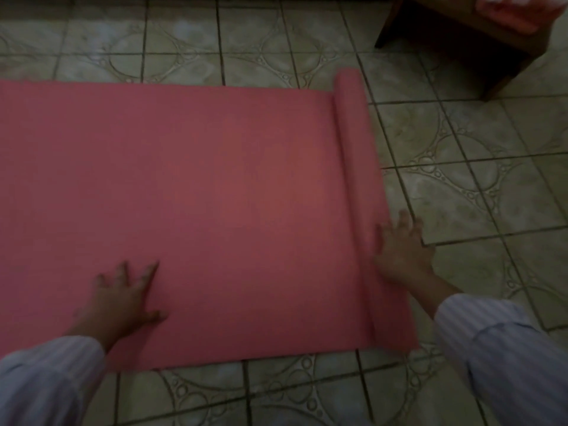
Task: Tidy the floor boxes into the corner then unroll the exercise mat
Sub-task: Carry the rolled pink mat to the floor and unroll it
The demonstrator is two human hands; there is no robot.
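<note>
A pink exercise mat [190, 192] lies mostly flat across the tiled floor, running off the left edge of the view. Its right end is still a thin roll [356, 167] lying front to back. My left hand [126, 296] presses flat on the near part of the mat, fingers spread. My right hand [402, 250] rests with spread fingers against the near end of the roll, on its right side. No boxes are in view.
Patterned grey-green floor tiles [461, 167] surround the mat. A dark wooden piece of furniture [461, 41] stands at the back right with something pink-red [516, 10] on top. Bare floor lies to the right of the roll.
</note>
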